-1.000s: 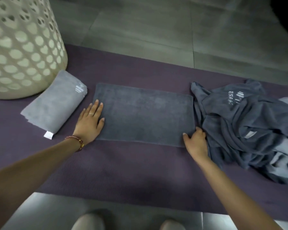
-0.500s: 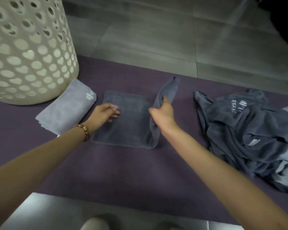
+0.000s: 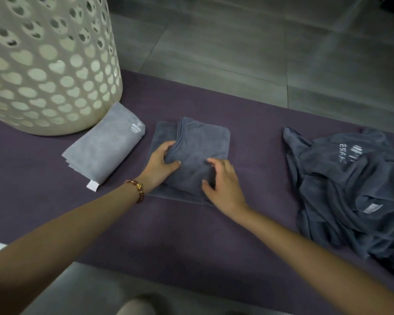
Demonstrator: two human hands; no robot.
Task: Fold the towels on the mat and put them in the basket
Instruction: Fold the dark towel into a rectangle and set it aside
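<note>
Pictured from above on a purple mat [image 3: 191, 235]: a dark grey towel [image 3: 198, 151], doubled over and lying between a folded light grey towel [image 3: 105, 146] and a crumpled heap of unfolded dark towels [image 3: 350, 189]. Stood at the mat's far left, touching or just beside the light towel, a white perforated basket [image 3: 50, 64]. Seen at the doubled towel's left edge, the left hand [image 3: 162, 162], bracelet [image 3: 137, 189] at the wrist, fingers curled round the stacked layers and thumb pressed on top, gripping them. Rested on the towel's near right corner, the right hand [image 3: 223, 183], fingers spread and loosely bent, nothing clasped; whether pressed flat or merely touching, impossible to tell. Top layer visibly short of the bottom one along the left side, with a strip of lower cloth exposed.

Step judged in hand: squaring and flattening the fold. Best done by holding the left edges together, sweeping the right palm outward across the top to push out air and creases, then nudging the upper layer until all four edges matched. Worth avoiding: dragging the whole bundle across the mat or bunching the corner under the right fingers. Basket trip judged still ahead, with both folded towels and the heap remaining on the mat.
</note>
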